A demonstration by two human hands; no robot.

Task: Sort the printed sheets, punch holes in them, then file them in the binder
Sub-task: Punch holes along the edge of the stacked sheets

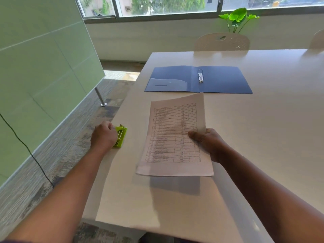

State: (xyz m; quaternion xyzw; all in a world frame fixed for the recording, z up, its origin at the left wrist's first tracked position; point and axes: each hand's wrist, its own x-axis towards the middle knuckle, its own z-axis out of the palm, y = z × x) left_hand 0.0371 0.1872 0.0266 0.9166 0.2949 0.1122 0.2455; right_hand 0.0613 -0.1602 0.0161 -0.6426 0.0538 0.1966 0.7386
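My right hand (208,142) pinches the right edge of the printed sheets (173,137), a thin stack with a printed table, held tilted above the white table (263,120). At the table's left edge, my left hand (103,135) is closed over a small green hole punch (121,137), which rests on the tabletop. Farther back lies the blue binder (222,79), open flat, its metal rings (200,76) standing at the middle and a clear pocket on its left flap.
Two white chairs (221,42) stand at the table's far side, with a green plant (238,17) behind under the window. A green glass partition (43,67) and a black cable (26,146) run along the floor to my left.
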